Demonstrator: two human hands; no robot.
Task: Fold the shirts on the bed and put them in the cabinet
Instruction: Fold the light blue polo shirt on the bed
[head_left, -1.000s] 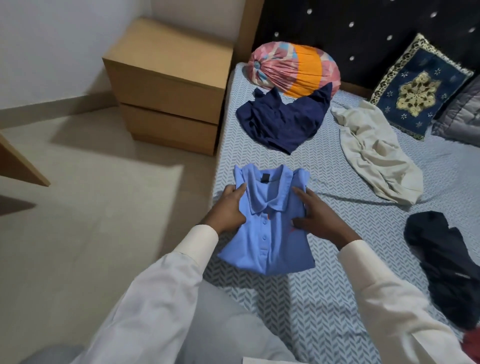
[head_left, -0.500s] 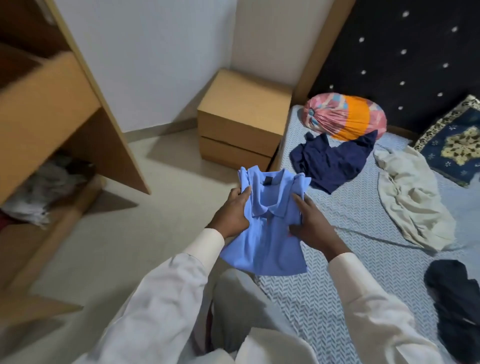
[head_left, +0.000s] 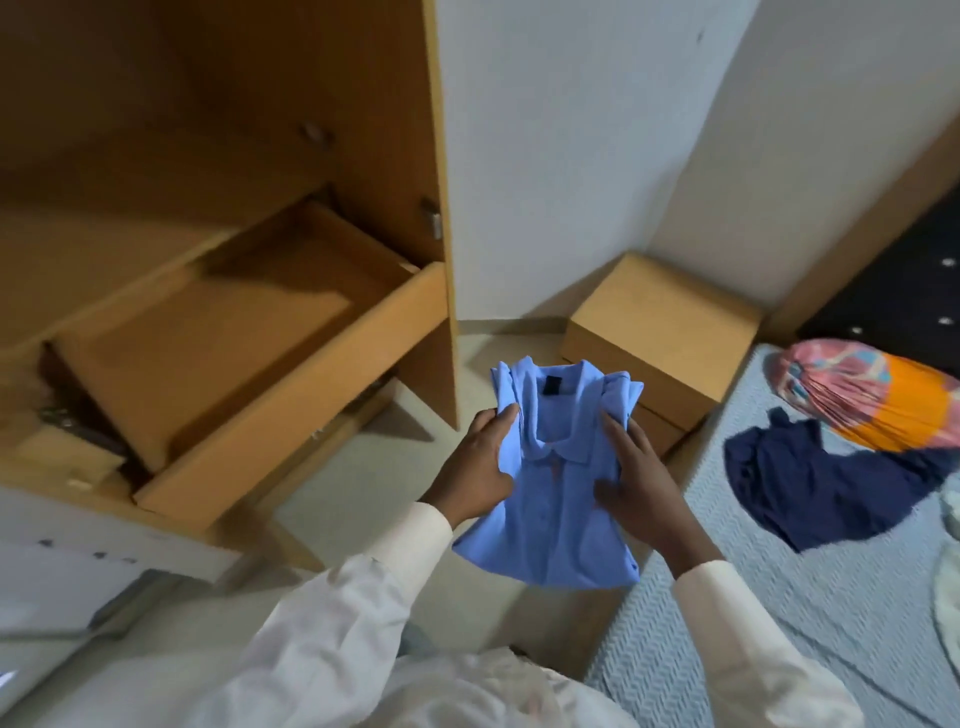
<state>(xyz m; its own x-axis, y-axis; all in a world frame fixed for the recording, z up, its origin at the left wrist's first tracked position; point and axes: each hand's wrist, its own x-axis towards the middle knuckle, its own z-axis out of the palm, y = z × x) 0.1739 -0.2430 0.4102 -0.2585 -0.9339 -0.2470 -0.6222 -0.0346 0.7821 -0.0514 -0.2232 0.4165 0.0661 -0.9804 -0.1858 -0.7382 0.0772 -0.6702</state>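
Note:
A folded light-blue polo shirt hangs in the air above the floor, between the bed and the cabinet. My left hand grips its left edge with the thumb on top. My right hand holds its right side, fingers spread over the front. The wooden cabinet stands open at the left, with a pulled-out drawer at its bottom. On the bed to the right lies a crumpled navy shirt.
A low wooden nightstand stands in the corner between cabinet and bed. A pink and orange cloth bundle lies at the head of the bed. Pale floor lies below the shirt. A pale garment's edge shows at the far right.
Both hands have lifted the blue shirt off the bed and carried it left. The view has turned from the bed toward the open cabinet and its drawer.

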